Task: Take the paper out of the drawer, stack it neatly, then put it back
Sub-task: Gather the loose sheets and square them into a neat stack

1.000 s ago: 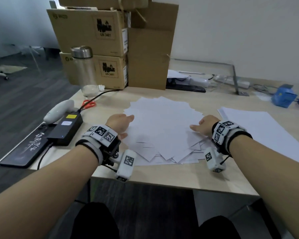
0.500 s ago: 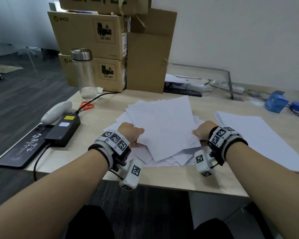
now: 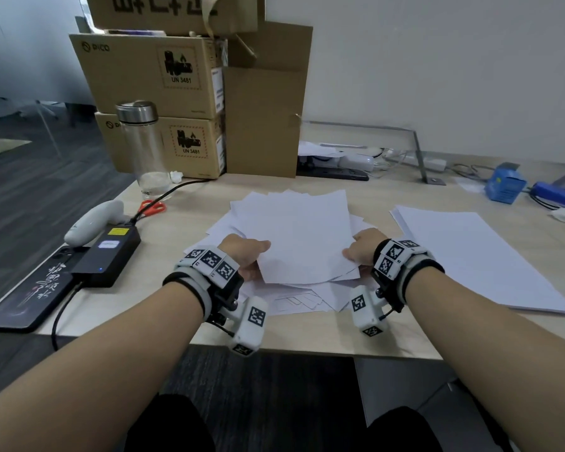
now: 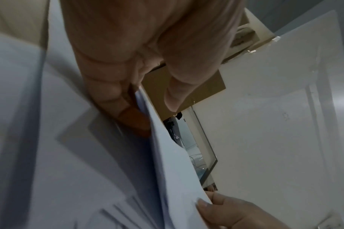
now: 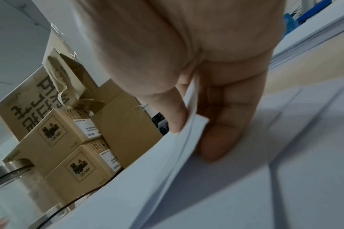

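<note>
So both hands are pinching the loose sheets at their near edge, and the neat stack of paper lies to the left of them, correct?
Not quite: the neat stack lies to the right of them, as the head view shows. The left hand and right hand do pinch the loose sheets at the near edge.

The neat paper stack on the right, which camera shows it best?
The head view: the neat paper stack lies whole on the desk, right of the right hand. The right wrist view catches only its edge; the left wrist view misses it.
</note>
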